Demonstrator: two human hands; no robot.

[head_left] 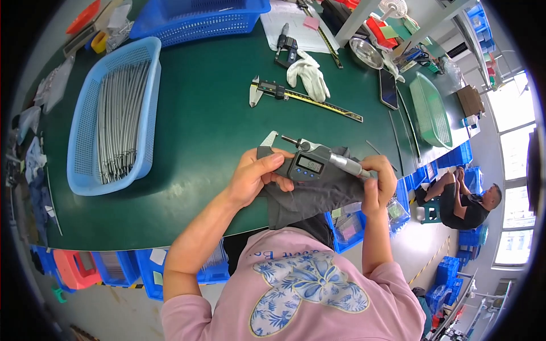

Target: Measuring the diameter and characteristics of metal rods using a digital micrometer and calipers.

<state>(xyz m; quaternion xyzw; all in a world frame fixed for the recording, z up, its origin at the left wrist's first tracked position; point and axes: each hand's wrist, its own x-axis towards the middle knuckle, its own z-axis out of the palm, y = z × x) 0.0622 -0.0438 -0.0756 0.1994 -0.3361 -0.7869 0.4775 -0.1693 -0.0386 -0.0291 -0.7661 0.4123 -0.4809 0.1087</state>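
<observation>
Held level over the near edge of the green table is a digital micrometer with a small lit display and a silver barrel. My left hand grips its dark frame, thumb on top, beside the jaw. At the other end, my right hand has its fingers curled round the thimble. The measuring gap between anvil and spindle looks empty. A dark grey cloth hangs beneath the micrometer, between my hands. Beyond it lie a digital caliper and a white glove that touches the caliper's beam.
Long grey rods fill a light blue basket at left. Farther back are a blue basket and a second micrometer. A phone, thin rods and a green basket lie right. Someone sits beyond.
</observation>
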